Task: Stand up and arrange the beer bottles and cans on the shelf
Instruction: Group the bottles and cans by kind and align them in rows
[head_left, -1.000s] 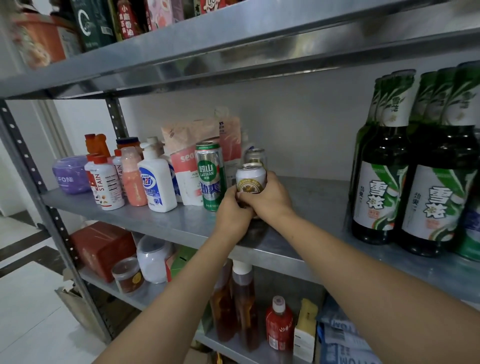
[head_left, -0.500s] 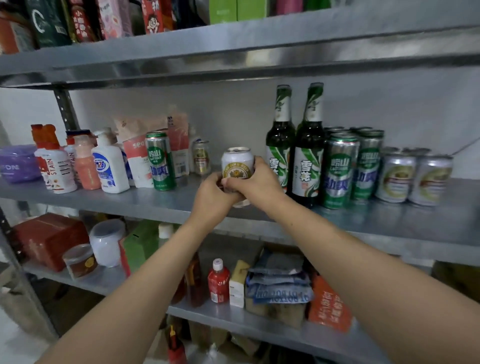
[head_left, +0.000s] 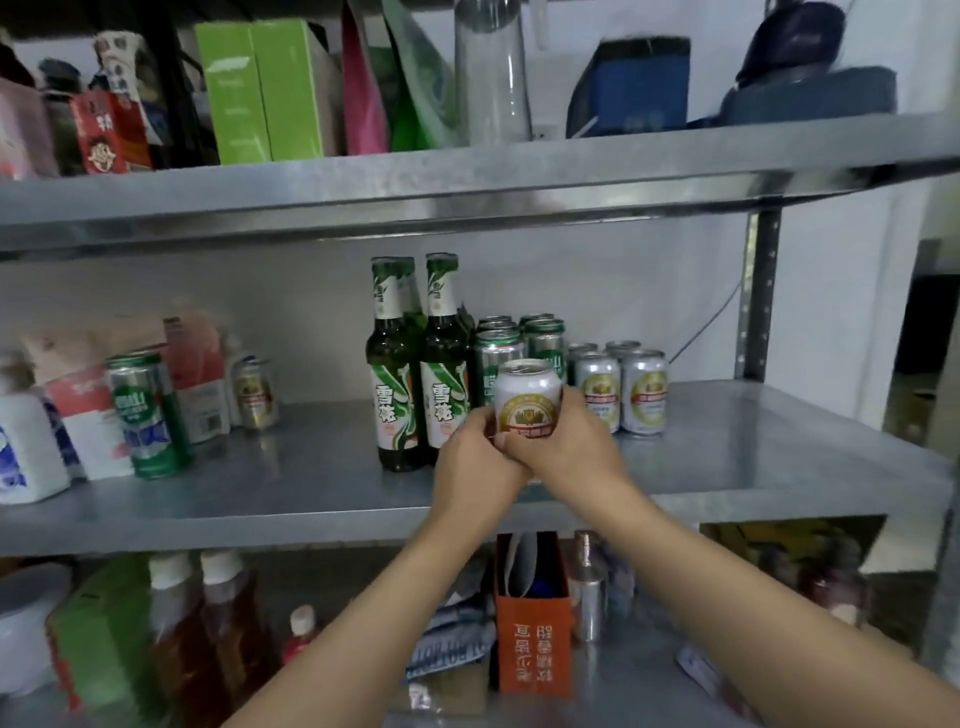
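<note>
A short white and gold beer can (head_left: 527, 397) is held upright above the middle shelf (head_left: 311, 493), gripped from both sides by my left hand (head_left: 475, 457) and my right hand (head_left: 569, 447). Just behind it stand green beer bottles (head_left: 397, 374), tall green cans (head_left: 496, 358) and a row of short white cans (head_left: 623, 387). Further left on the same shelf a tall green can (head_left: 145, 415) and another short white can (head_left: 254, 392) stand apart from that group.
White cleaner bottles (head_left: 26, 447) and paper packs (head_left: 98, 395) crowd the shelf's left end. An orange paper bag (head_left: 532, 639) and brown bottles (head_left: 208, 634) sit on the shelf below. Boxes and a glass jar (head_left: 491, 73) fill the top shelf. A steel upright (head_left: 756, 301) stands at the right.
Both hands have carried the short white can to the right, from beside the lone green can to just in front of the grouped bottles and cans. The view has swung right with them.
</note>
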